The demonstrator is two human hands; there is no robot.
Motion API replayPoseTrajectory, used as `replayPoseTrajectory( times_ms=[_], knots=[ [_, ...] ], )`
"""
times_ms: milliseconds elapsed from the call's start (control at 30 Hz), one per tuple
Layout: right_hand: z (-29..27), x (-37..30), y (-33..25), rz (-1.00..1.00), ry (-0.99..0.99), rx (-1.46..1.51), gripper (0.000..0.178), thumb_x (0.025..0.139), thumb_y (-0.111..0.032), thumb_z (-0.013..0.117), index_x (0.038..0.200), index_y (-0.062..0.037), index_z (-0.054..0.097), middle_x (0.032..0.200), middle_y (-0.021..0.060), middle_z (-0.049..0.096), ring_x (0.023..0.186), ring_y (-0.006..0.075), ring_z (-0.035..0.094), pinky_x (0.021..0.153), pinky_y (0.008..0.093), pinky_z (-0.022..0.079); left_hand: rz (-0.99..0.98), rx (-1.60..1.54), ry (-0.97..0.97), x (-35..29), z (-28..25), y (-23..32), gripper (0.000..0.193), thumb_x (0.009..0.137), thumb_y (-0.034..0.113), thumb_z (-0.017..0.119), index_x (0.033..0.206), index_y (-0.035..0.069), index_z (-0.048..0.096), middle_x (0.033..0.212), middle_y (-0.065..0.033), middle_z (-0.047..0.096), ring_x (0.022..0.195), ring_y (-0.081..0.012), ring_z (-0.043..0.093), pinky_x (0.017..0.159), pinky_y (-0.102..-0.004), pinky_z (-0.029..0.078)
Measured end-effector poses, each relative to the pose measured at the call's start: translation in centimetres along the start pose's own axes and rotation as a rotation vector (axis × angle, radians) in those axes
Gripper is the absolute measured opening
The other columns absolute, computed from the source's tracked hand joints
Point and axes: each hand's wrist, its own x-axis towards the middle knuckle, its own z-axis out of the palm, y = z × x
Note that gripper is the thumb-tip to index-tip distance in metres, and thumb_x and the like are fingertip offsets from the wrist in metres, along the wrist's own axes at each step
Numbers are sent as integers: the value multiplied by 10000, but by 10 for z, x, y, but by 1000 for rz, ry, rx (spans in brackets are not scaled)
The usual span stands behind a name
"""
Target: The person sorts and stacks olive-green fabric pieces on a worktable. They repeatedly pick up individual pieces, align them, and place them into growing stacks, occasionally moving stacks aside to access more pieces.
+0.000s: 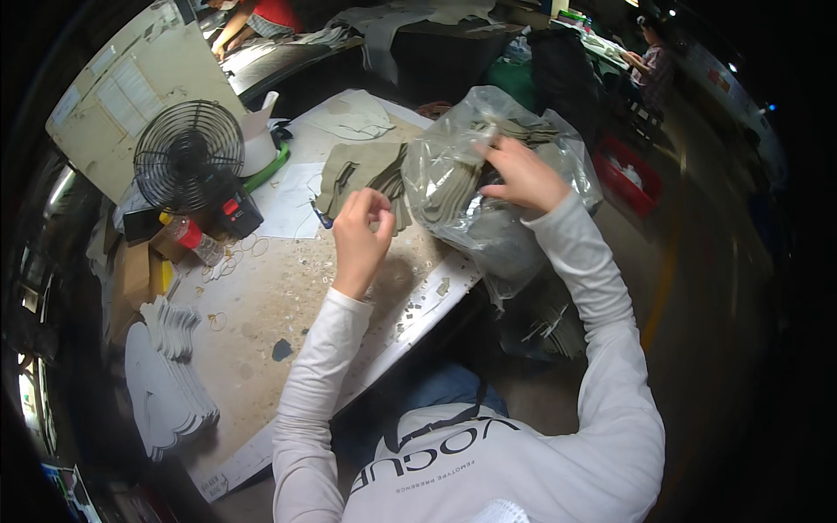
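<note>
Scrap-strewn tbl [253, 309]: L hand [360, 244] curled, grip unclear; R hand [526, 177] spread at clear bag [506, 253].

R hand [527, 177] at clr plastic bag [493, 244], L hand [361, 242] nr olive pcs [345, 170]

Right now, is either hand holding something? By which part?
Can't tell: the right hand is at the clear plastic bag; the curled left hand shows nothing held.

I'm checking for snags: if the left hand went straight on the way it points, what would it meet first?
Most likely the olive pieces, just ahead of the left hand in the picture, though its height is unclear, so it might pass over them.
</note>
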Motion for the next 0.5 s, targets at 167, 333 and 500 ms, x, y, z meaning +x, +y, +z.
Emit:
replayPoseTrajectory(
  times_ms=[167,333,500],
  knots=[
    [13,5,-18,-132,-14,-24,724,669,-237,790,1338,-104,546,1260,172,572,1138,352,562,1038,451,396,152,4,39,-1,10,-6,253,829,118,721,1043,22,625,870,-85,663,732,-188,665,667,-277,533],
    [36,20,-29,-301,6,-131,708,631,-193,781,1305,-147,568,1260,99,586,1152,327,562,1046,468,379,-152,-39,-91,-1,41,-4,216,896,219,676,899,16,604,741,-92,615,617,-182,609,588,-310,492],
    [44,16,-6,-125,179,-88,581,623,-96,761,1190,-99,634,1132,125,647,1059,302,614,958,432,459,-75,-72,48,1,42,-8,237,912,151,625,761,-7,534,678,-116,574,575,-192,571,576,-323,459]
  ],
)
